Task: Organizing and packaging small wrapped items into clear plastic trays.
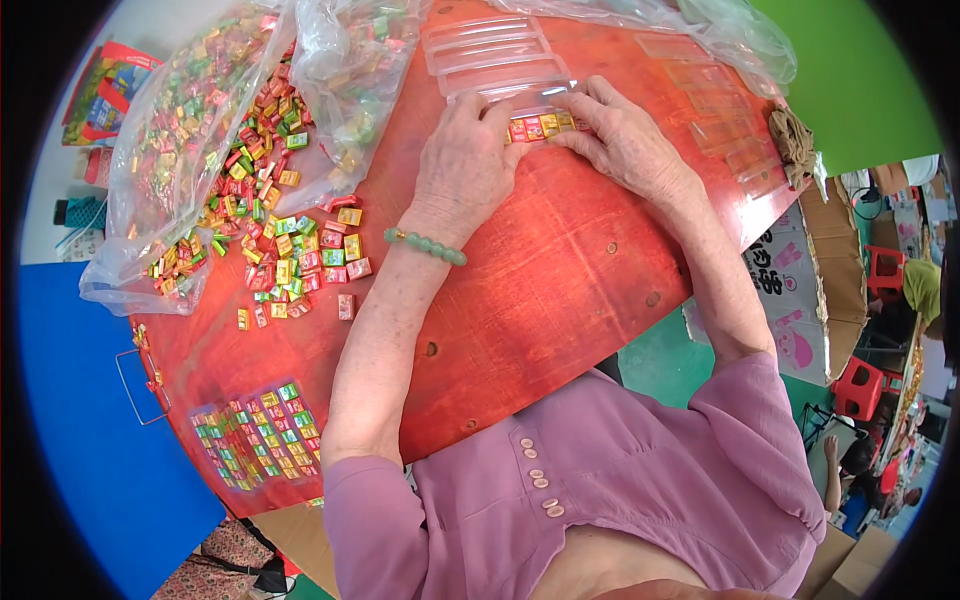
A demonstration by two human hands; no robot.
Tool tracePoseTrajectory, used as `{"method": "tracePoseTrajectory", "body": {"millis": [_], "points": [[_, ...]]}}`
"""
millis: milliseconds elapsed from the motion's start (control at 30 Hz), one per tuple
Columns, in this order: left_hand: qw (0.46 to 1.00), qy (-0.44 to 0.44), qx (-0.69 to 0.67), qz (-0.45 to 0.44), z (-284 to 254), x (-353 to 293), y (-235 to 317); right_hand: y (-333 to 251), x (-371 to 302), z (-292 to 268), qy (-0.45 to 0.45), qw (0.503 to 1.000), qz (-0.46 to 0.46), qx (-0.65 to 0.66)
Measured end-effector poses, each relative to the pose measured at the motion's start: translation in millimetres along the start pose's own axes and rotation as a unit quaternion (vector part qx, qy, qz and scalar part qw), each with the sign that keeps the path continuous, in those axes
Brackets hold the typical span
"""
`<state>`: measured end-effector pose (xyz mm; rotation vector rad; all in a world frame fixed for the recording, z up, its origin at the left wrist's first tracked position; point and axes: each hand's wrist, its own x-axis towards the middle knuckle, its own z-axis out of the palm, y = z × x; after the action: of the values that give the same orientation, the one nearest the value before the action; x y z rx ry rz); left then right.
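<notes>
Head camera view: a person in a mauve top (pixel 620 470) grips a short row of small, brightly wrapped pieces (pixel 540 127) at a red table (pixel 530 290), its long axis running left to right across the body, the right end angled slightly away. The left hand (pixel 465 150), its wrist circled by green beads (pixel 430 246), closes thumb and fingers on the left end; the right hand (pixel 625 140) pinches the right. Clear plastic trays (pixel 490 58) lie just beyond. To the left, loose pieces (pixel 300 255) spread beside a transparent bag (pixel 115 285), with filled rows (pixel 255 435) near the table's edge. A printed carton (pixel 795 285) and red stools (pixel 857 388) stand at right, above green flooring (pixel 660 370).
</notes>
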<state>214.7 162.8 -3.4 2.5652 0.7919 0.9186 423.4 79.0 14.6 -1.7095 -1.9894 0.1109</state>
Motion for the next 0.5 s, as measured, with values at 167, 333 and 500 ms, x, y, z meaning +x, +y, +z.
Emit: {"method": "tracePoseTrajectory", "body": {"millis": [167, 333, 500], "points": [[1.000, -0.001, 0.005, -0.018, -8, -8, 8, -6, -8, -4, 0.007, 0.999, 0.004, -0.034], [0.998, -0.001, 0.063, 0.011, -10, -20, 18, -10, -25, -3, -0.002, 0.992, -0.012, -0.124], [0.990, 0.006, 0.128, 0.052, -4, -32, 17, -13, -41, 6, -0.013, 0.986, -0.002, -0.167]]}}
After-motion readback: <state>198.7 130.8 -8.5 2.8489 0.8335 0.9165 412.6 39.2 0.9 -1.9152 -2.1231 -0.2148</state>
